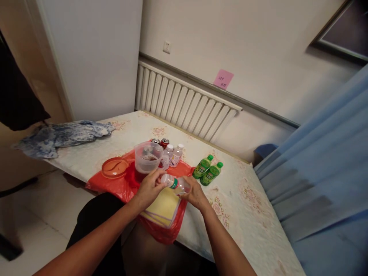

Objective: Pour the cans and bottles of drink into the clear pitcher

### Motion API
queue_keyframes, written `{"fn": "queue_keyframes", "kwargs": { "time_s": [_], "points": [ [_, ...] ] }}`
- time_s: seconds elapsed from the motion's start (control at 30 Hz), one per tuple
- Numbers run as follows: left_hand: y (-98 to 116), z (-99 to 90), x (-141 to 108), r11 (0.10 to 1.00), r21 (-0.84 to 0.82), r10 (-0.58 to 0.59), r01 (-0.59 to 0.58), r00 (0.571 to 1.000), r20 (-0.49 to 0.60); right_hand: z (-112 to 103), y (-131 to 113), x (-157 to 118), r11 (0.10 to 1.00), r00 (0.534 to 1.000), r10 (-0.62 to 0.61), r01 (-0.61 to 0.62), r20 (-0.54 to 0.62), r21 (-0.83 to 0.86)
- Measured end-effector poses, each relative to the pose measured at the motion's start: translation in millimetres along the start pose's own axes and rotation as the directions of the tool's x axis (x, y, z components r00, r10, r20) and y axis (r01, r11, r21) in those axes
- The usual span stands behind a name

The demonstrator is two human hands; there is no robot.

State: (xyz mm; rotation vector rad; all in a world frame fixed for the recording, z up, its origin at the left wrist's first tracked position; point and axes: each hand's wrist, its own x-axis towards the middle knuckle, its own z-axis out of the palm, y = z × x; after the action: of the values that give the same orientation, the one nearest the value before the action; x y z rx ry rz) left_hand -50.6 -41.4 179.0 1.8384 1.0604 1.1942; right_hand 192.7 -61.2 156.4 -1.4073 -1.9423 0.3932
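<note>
A clear plastic bottle [182, 186] with a white cap and a green band is tilted on its side between my hands. My left hand [150, 188] has its fingers closed at the cap end. Wrapped round the bottle's base is my right hand [195, 193]. Behind my left hand stands a clear plastic tub [143, 165] with dark liquid inside. Two clear capped bottles [167, 153] [177, 155] and two cans [155, 141] [164, 143] are beside and behind the tub. Below my hands lies a folded yellow cloth [162, 209].
A red plastic bag [100, 183] is spread under the tub, cloth and an orange round lid [115, 168]. Two green bottles [202, 167] [211, 174] stand to the right on the flowered tablecloth [247, 222]. A blue patterned cloth [69, 136] lies far left.
</note>
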Motion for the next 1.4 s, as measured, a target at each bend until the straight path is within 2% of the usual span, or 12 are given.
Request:
{"fn": "queue_keyframes", "kwargs": {
  "time_s": [0.33, 0.63, 0.77, 0.87, 1.0, 1.1, 1.17, 1.27, 1.4],
  "points": [
    [12, 0.5, 3, 0.988, 0.080, 0.119, -0.130, 0.985, 0.124, -3, 2, -15, 0.999, 0.999, 0.036, -0.036, 0.001, -0.026],
    [27, 12.8, 15, 0.989, 0.050, 0.131, -0.140, 0.980, 0.148, -3, -1, -30, 0.956, 0.986, 0.165, -0.161, 0.007, 0.246],
    [22, 21.8, 18, 0.993, 0.034, 0.112, -0.116, 0.987, 0.116, -4, 5, -29, 0.901, 0.972, 0.234, -0.204, -0.032, 0.383],
    [0, 32.5, 14, 0.996, 0.047, 0.068, -0.071, 0.996, 0.061, -2, 19, -24, 0.809, 0.958, 0.283, -0.207, -0.056, 0.550],
    [-53, 51.8, 0, 0.986, 0.163, 0.018, -0.035, 0.994, 0.106, 2, 42, -4, 0.718, 0.930, 0.352, -0.198, -0.103, 0.667],
    [-96, 65.1, -13, 0.963, 0.260, 0.033, -0.071, 0.989, 0.146, 7, 59, 21, 0.682, 0.911, 0.374, -0.143, -0.174, 0.717],
    [-119, 71.6, -20, 0.934, 0.339, 0.069, -0.111, 0.989, 0.134, 10, 69, 40, 0.674, 0.897, 0.384, -0.109, -0.220, 0.731],
    [-138, 77.3, -28, 0.875, 0.448, 0.123, -0.182, 0.980, 0.158, 16, 86, 68, 0.693, 0.876, 0.405, -0.107, -0.262, 0.713],
    [-144, 79.9, -35, 0.822, 0.506, 0.205, -0.263, 0.964, 0.169, 23, 109, 101, 0.727, 0.853, 0.430, -0.134, -0.294, 0.673]
  ]
}}
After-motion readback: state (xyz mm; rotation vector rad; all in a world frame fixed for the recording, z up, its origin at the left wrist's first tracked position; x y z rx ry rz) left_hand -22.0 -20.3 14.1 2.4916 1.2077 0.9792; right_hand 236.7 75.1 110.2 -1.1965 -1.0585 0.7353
